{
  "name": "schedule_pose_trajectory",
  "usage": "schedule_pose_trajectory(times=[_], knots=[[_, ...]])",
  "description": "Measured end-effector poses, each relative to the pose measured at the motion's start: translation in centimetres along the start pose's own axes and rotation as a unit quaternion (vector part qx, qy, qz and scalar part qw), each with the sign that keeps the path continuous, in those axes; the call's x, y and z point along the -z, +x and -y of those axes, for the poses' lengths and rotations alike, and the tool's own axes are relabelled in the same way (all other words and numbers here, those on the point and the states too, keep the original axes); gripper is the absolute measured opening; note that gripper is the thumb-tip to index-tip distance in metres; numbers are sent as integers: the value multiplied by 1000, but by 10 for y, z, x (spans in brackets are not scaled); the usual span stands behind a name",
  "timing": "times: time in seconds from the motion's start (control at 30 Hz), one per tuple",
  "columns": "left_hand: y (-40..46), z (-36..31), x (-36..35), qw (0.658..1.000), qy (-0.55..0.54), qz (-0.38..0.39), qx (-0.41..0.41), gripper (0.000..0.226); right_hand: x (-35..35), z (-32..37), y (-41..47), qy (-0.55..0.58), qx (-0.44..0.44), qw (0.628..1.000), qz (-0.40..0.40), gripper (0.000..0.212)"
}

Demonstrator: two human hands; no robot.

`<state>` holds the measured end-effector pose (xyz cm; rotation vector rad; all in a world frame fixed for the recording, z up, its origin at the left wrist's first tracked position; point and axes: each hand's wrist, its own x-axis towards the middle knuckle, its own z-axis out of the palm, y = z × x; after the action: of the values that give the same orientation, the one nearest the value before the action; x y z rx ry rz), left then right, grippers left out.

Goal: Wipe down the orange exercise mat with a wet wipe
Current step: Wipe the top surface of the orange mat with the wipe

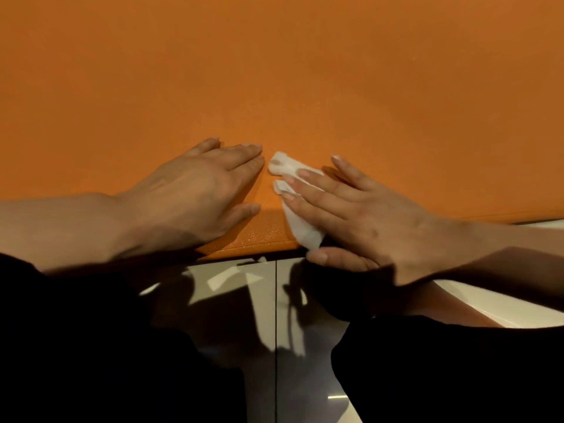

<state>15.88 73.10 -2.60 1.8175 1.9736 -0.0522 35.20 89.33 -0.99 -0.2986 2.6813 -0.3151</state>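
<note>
The orange exercise mat [274,71] fills the far scene, its near edge over glossy floor tiles [259,300] — left hand [195,190] flat, fingers straight; right hand [360,215] presses the white wet wipe [294,206] down with straight fingers, near that edge

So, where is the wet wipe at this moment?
In the head view, the wet wipe lies under the right hand's fingers on the near edge of the orange mat, just right of the left hand.
</note>
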Motion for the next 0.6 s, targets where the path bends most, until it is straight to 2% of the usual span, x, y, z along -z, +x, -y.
schedule_pose_trajectory(times=[0.1,0.23,0.43,0.6], knots=[[2,1,-1,1000,1,-2,-7,78,6,-25,13,10,-47,999,24,75],[-1,8,-1,1000,7,-1,-4,83,7,-37,1,12,-112,994,13,77],[-3,19,-1,1000,-2,4,16,79,12,-7,31,24,-42,997,61,78],[1,21,1,999,-10,28,38,81,17,-46,58,27,-95,993,64,80]])
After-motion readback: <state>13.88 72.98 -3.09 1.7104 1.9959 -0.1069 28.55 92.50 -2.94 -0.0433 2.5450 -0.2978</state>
